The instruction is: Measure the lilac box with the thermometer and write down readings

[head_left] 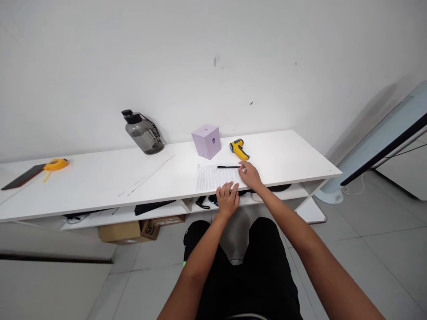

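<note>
A written sheet of paper (pixel 213 176) lies near the front edge of a long white table (pixel 100 178). My left hand (pixel 227 198) rests flat on the paper's near edge, fingers spread. My right hand (pixel 249 174) sits at the paper's right side, its fingertips touching the end of a black pen (pixel 227 167) that lies along the paper's far edge. Just beyond are a lilac cube box (pixel 207 141) and a yellow handheld infrared thermometer (pixel 239 149).
A dark water bottle (pixel 143 133) stands at the wall. A yellow tape measure (pixel 56 164) and a dark flat slab (pixel 22 177) lie far left. A lower shelf (pixel 160 210) holds dark items; cardboard boxes (pixel 128 231) sit beneath. A leaning panel (pixel 383 142) stands at right.
</note>
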{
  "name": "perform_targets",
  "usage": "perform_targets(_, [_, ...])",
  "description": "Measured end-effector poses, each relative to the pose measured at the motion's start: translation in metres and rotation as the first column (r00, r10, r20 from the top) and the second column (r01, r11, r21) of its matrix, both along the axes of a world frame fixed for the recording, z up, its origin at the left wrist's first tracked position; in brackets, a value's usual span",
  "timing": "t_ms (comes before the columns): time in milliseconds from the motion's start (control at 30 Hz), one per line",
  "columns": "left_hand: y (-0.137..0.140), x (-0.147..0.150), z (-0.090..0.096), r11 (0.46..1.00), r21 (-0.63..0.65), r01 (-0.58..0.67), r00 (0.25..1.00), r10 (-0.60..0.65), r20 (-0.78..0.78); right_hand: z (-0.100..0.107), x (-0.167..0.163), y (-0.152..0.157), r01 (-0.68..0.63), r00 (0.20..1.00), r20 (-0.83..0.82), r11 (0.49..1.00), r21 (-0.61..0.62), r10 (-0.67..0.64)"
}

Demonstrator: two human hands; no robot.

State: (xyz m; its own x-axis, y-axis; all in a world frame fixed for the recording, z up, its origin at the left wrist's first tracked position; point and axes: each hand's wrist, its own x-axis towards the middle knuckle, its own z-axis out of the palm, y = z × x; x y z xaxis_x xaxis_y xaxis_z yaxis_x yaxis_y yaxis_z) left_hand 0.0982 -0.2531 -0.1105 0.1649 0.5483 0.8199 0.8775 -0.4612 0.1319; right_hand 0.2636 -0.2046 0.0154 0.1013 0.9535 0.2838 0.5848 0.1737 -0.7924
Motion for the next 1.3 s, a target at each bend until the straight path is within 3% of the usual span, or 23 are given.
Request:
perform_targets(133, [0.007,0.0,-0.008,0.999,0.03,-0.016,1.0,0.016,-0.015,0.008,-0.003,0.015,-0.009,0.977,0.213,0.989,0.15,-0.024])
perform_targets(200, [0.01,-0.002,-0.012,0.996,0.081,-0.021,0.999,0.024,-0.038,0.015,-0.007,0.031,0.062,0.955,0.278,0.985,0.163,-0.106])
perform_targets(333, [0.017,-0.01,-0.022,0.99,0.138,-0.008,0.992,0.026,-0.124,0.025,-0.018,0.07,0.241,0.904,0.356,0.97,0.039,-0.239])
perform_targets(500, [0.023,-0.016,-0.033,0.988,0.156,-0.002,0.984,0.03,-0.178,0.028,-0.019,0.104,0.25,0.86,0.481,0.962,-0.109,-0.169])
perform_targets(633, [0.024,-0.016,-0.035,0.962,0.272,0.013,0.985,0.034,-0.167,0.028,-0.017,0.114,0.255,0.855,0.512,0.928,-0.271,-0.085])
perform_targets(700, [0.023,-0.017,-0.035,0.957,0.289,0.031,0.985,0.019,-0.172,0.029,-0.015,0.116,0.245,0.848,0.525,0.929,-0.278,-0.067])
perform_targets(900, [0.024,-0.015,-0.036,0.989,0.147,0.013,0.98,0.017,-0.197,0.043,0.017,0.109,0.158,0.86,0.51,0.95,-0.269,0.001])
perform_targets(1000, [0.024,-0.013,-0.035,0.99,0.144,0.016,0.98,0.012,-0.197,0.046,0.021,0.093,0.06,0.946,0.324,0.984,-0.17,-0.002])
perform_targets(1100, [0.021,-0.014,-0.03,0.992,0.124,-0.002,0.973,0.03,-0.231,0.042,-0.008,0.079,0.18,0.983,-0.033,0.982,0.054,-0.178])
perform_targets(1167, [0.018,-0.016,-0.027,0.995,0.1,-0.018,0.96,0.046,-0.278,0.04,-0.04,0.077,0.156,0.954,-0.269,0.985,0.076,-0.131])
perform_targets(1300, [0.016,-0.018,-0.025,0.982,0.188,-0.017,0.953,0.073,-0.293,0.037,-0.096,0.084,-0.117,0.791,-0.609,0.992,-0.043,0.067])
